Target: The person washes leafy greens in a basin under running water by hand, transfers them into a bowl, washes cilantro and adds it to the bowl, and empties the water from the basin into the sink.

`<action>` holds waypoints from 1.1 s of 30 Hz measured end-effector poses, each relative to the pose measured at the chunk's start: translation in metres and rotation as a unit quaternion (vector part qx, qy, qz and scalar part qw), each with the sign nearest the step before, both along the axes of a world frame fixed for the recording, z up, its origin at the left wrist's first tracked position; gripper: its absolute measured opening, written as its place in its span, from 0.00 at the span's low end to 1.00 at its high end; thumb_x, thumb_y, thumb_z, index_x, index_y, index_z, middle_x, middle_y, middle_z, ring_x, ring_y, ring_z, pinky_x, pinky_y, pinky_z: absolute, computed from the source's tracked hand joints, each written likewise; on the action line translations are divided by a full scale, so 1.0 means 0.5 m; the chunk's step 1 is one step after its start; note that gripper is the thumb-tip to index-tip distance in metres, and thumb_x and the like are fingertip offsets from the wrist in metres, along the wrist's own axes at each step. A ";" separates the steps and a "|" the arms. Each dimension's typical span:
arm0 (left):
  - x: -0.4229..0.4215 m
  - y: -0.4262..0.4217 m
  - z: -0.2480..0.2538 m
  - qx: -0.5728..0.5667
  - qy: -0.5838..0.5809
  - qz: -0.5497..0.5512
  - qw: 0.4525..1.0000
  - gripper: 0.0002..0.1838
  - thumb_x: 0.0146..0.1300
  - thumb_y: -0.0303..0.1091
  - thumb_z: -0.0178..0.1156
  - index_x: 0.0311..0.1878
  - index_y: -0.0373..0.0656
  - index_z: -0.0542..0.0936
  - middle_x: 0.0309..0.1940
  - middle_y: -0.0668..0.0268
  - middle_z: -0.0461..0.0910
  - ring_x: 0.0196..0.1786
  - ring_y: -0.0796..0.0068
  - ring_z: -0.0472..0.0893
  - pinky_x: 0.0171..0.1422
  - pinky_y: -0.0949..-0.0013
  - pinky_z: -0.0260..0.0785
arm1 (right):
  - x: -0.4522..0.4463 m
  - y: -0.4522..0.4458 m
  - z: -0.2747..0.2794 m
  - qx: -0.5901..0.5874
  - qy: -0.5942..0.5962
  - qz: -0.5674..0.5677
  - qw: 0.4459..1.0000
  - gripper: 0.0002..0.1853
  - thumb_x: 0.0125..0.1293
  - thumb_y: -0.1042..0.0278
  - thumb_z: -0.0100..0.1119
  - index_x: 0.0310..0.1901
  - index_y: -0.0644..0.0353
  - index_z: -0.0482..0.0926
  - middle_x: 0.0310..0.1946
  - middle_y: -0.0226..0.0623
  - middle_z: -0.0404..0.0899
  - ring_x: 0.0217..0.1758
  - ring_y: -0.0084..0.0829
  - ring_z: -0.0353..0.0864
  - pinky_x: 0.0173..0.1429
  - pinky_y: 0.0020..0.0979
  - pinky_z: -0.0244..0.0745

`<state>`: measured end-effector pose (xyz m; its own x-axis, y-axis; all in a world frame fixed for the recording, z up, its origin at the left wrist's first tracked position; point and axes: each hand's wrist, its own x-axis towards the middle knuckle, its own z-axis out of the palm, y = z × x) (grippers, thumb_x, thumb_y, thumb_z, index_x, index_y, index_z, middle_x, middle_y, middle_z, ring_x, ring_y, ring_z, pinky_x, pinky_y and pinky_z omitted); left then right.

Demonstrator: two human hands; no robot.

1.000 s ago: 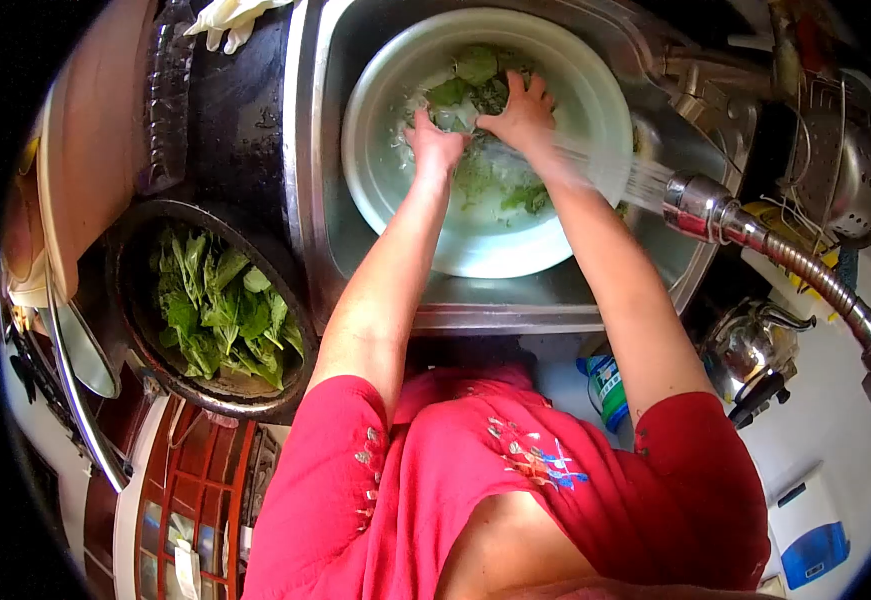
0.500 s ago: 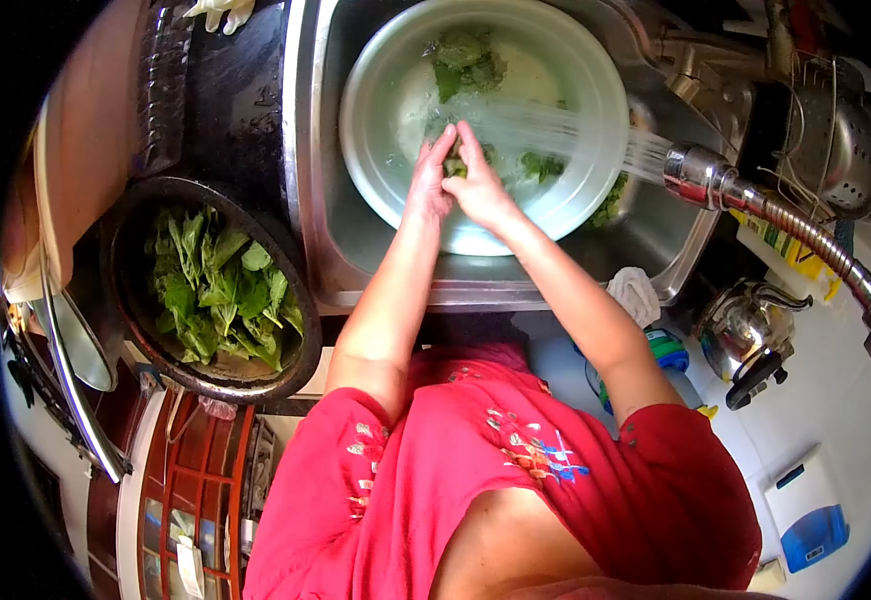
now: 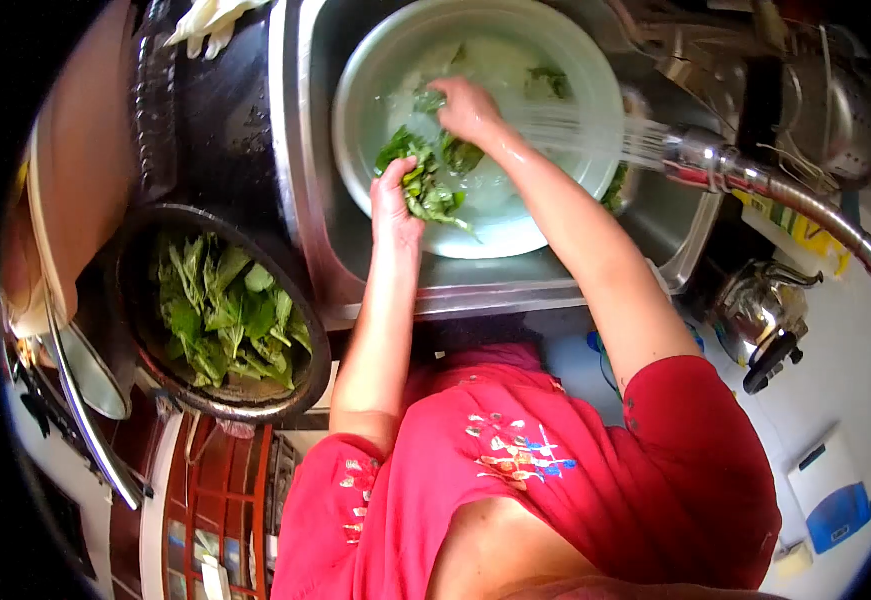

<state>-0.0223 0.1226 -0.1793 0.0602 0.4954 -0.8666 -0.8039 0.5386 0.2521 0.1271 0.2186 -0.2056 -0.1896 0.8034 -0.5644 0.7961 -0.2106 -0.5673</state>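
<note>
A pale green basin (image 3: 355, 150) of water sits in the steel sink. My left hand (image 3: 395, 203) grips a bunch of wet leafy greens (image 3: 421, 180) near the basin's front left. Above and to the right of it, my right hand (image 3: 470, 110) is curled in the basin, its fingers closed around some leaves at the water. A few more leaves (image 3: 549, 82) float toward the far right. Water sprays leftward into the basin from a flexible faucet (image 3: 690, 152).
A dark round pan (image 3: 307, 385) of leafy greens (image 3: 230, 310) stands left of the sink (image 3: 300, 215). White gloves (image 3: 213, 22) lie on the black counter at the top left. A metal kettle (image 3: 760, 310) stands at the right.
My hands were together in the basin; now they are apart. The left has drawn back with a bunch of greens, and the right has moved farther into the basin.
</note>
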 end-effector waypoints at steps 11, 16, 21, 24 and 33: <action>0.003 -0.012 0.001 0.004 0.021 -0.042 0.999 0.13 0.50 0.23 0.56 0.42 0.38 0.72 0.31 0.63 0.77 0.31 0.69 0.78 0.35 0.67 0.74 | 0.314 -0.111 0.362 0.283 0.104 -0.254 0.919 0.18 0.63 0.64 0.52 0.50 0.66 0.71 0.44 0.42 0.77 0.46 0.28 0.75 0.51 0.27 0.68; -0.002 -0.013 -0.007 0.019 0.017 -0.045 0.999 0.14 0.50 0.23 0.57 0.42 0.38 0.72 0.31 0.64 0.77 0.31 0.71 0.77 0.35 0.68 0.74 | 0.360 -0.094 0.333 0.353 0.077 -0.324 0.874 0.19 0.67 0.60 0.48 0.50 0.69 0.70 0.37 0.46 0.79 0.41 0.29 0.77 0.44 0.26 0.71; 0.001 -0.006 0.012 0.027 0.022 -0.054 0.998 0.14 0.50 0.22 0.57 0.42 0.39 0.73 0.33 0.65 0.77 0.32 0.72 0.77 0.35 0.69 0.73 | 0.308 -0.100 0.359 0.298 0.174 -0.422 0.838 0.18 0.67 0.59 0.47 0.49 0.68 0.71 0.39 0.46 0.78 0.36 0.27 0.77 0.41 0.25 0.71; 0.003 -0.003 0.017 0.029 0.021 -0.046 0.998 0.14 0.50 0.22 0.57 0.43 0.39 0.74 0.33 0.65 0.77 0.32 0.72 0.77 0.35 0.70 0.73 | 0.288 -0.097 0.369 0.282 0.199 -0.401 0.849 0.19 0.67 0.58 0.47 0.50 0.66 0.71 0.39 0.44 0.78 0.37 0.26 0.76 0.42 0.25 0.71; 0.005 -0.004 0.012 0.020 0.046 -0.065 0.997 0.14 0.49 0.21 0.56 0.42 0.39 0.73 0.30 0.65 0.76 0.29 0.73 0.76 0.33 0.71 0.72 | 0.224 -0.104 0.246 0.210 0.123 -0.141 0.960 0.22 0.63 0.62 0.52 0.58 0.57 0.66 0.50 0.40 0.72 0.51 0.32 0.72 0.56 0.30 0.66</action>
<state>-0.0197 0.1206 -0.1732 0.0486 0.5234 -0.8507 -0.7002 0.6252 0.3447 0.2392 0.1668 -0.0825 -0.0163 0.9891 -0.1463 0.5724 -0.1107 -0.8125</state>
